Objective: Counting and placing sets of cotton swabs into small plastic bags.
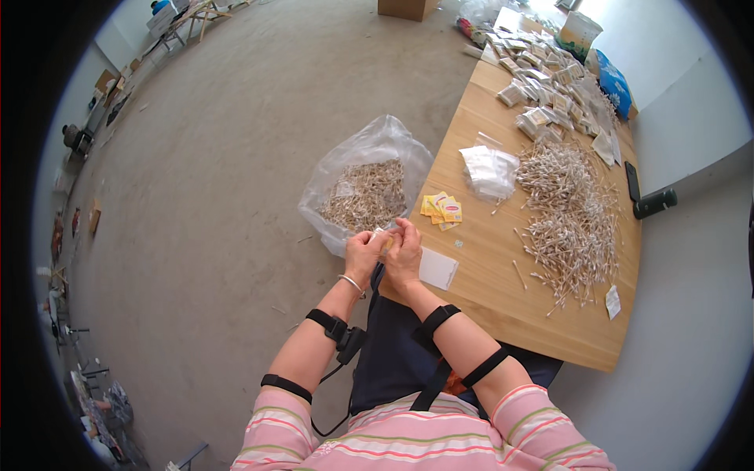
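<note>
In front of my body, by the left edge of the wooden table, my left hand (pixel 363 257) and my right hand (pixel 404 253) meet with fingers closed. Pinched between them is a small clear plastic bag (pixel 378 233) with something yellowish at it; most of it is hidden by my fingers. Just beyond my hands, a big clear plastic sack (pixel 322 187) stands open, holding many loose cotton swabs (pixel 365 196). Right of my right hand lie several yellow cards (pixel 448 209) and a white card (pixel 438 268). Farther along are flat empty clear bags (pixel 490 173).
A large heap of cotton swabs (pixel 569 220) covers the right of the table (pixel 503 322). Filled small packets (pixel 542 86) are piled at its far end, near a blue package (pixel 614 82). A dark cylinder (pixel 656 204) and a phone (pixel 631 181) sit by the right edge. A cardboard box (pixel 407 8) stands beyond.
</note>
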A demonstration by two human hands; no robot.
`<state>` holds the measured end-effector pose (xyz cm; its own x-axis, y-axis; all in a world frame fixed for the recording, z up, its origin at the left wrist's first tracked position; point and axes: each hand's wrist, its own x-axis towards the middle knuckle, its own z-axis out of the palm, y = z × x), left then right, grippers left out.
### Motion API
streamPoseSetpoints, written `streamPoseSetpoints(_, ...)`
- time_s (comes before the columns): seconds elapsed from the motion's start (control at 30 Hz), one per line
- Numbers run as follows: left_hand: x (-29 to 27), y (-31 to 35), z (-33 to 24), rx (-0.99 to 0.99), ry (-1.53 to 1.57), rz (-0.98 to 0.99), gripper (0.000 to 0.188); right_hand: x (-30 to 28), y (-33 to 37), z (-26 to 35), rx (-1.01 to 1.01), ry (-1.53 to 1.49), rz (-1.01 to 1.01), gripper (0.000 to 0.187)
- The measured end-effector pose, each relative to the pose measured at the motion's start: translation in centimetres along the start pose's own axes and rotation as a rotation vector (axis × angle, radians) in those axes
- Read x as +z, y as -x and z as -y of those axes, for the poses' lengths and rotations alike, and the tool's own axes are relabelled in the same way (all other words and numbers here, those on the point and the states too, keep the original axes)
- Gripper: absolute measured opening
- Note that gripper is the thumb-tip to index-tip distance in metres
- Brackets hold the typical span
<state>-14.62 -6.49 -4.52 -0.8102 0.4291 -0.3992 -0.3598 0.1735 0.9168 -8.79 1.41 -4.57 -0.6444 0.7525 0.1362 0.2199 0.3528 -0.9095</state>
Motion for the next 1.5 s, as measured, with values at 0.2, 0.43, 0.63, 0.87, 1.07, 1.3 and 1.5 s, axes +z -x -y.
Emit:
streamPoseSetpoints(0.2,0.4,-0.2,-0.9,-0.132,0.120,0.153,0.019,0.2,0.5,0.2,-0.099,0.065,-0.080,0.034)
streamPoseSetpoints(0.43,-0.1,-1.8,0.7,0.035,-0.072,0.069,0.024,0.9,0.9,1.5,-0.011,-0.056,-0.083,0.036)
streamPoseSetpoints(0.63,-1.9,-1.2,-1.1,0.188,-0.068,0.002,0.028,2.5,0.7,3.2,-0.108,-0.082,-0.066,0.036)
streamPoseSetpoints(0.87,-1.8,2.8,-4.8,0.442,0.075,-0.258,0.033,1.9,-0.7,5.0,0.017,-0.275,0.011,0.055)
streamPoseSetpoints(1.07,4.0,6.1,-4.6,0.404,0.191,-0.237,0.032,-4.7,-0.6,4.6,0.151,-0.459,0.250,0.072)
streamPoseSetpoints(1.3,10.6,9.0,-3.4,0.126,0.500,0.357,0.019,-18.1,0.1,6.1,0.067,0.277,0.209,0.048)
streamPoseSetpoints(1.5,14.9,12.2,-5.0,0.003,-0.080,1.083,0.023,-27.2,1.7,2.0,-0.396,0.570,0.432,0.039)
